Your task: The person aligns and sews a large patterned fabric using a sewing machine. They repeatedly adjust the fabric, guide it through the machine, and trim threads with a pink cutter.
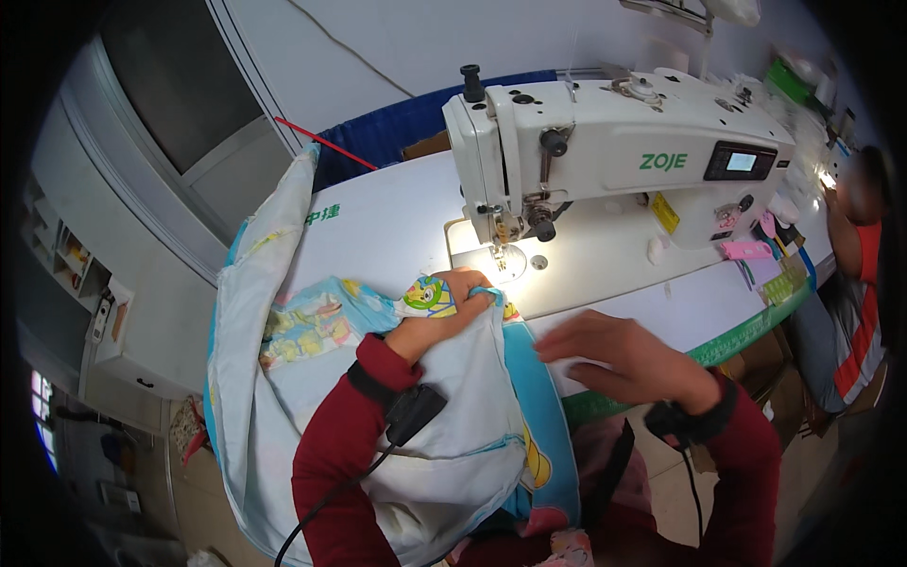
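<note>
My left hand (457,301) grips a bunched edge of a large white and blue cloth (439,383) with cartoon prints, just in front of the lit needle area (506,261) of a white ZOJE sewing machine (602,142). The cloth spreads over the left of the table and hangs down towards my lap. A blue printed border (542,397) runs along its right side. My right hand (616,351), slightly blurred, is raised over the table's front edge to the right of the border. Its fingers are apart and hold nothing that I can see.
A green measuring strip (751,329) lines the table's front edge. A pink tool (745,250) and small items lie at the right beneath the machine arm. Another person (854,283) sits at the far right. Cardboard boxes (765,368) stand under the table.
</note>
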### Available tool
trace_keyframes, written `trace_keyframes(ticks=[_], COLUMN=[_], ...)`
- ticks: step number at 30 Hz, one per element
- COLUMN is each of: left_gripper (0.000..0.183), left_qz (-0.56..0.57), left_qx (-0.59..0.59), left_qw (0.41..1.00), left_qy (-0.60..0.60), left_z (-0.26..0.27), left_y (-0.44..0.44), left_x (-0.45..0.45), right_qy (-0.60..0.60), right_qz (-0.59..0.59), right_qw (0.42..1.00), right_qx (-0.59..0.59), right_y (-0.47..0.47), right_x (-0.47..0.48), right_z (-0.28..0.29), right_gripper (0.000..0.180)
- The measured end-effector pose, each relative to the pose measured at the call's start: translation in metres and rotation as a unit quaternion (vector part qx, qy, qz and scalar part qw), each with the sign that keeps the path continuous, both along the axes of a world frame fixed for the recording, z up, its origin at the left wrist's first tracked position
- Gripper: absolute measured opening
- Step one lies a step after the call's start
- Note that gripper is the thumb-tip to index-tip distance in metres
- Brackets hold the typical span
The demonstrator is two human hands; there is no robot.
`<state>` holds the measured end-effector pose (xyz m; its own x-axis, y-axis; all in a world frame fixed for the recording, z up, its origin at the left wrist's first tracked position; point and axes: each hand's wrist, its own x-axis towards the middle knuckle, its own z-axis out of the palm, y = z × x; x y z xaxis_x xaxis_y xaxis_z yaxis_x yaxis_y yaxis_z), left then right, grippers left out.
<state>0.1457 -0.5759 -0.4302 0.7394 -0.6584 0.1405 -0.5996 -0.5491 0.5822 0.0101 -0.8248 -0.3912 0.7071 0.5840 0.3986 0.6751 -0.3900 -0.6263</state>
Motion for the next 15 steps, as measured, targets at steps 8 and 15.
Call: trace_keyframes(ticks=[8,15], left_gripper=[0.021,0.031], left_qz=[0.016,0.055], left_qx=[-0.015,-0.036], left_qw=[1.000,0.997], left_qy=[-0.001,-0.033], left_z=[0.001,0.018], left_y=[-0.001,-0.003], left_x=[-0.005,-0.022], right_qy=[-0.164,-0.253], right_qz=[-0.045,-0.039], right_qw=[0.977,0.953], right_qx=[-0.125,-0.161], right_y=[0.049,0.046], right_x=[0.049,0.052], right_z=[-0.043,-0.039], right_gripper=[0.037,0.039])
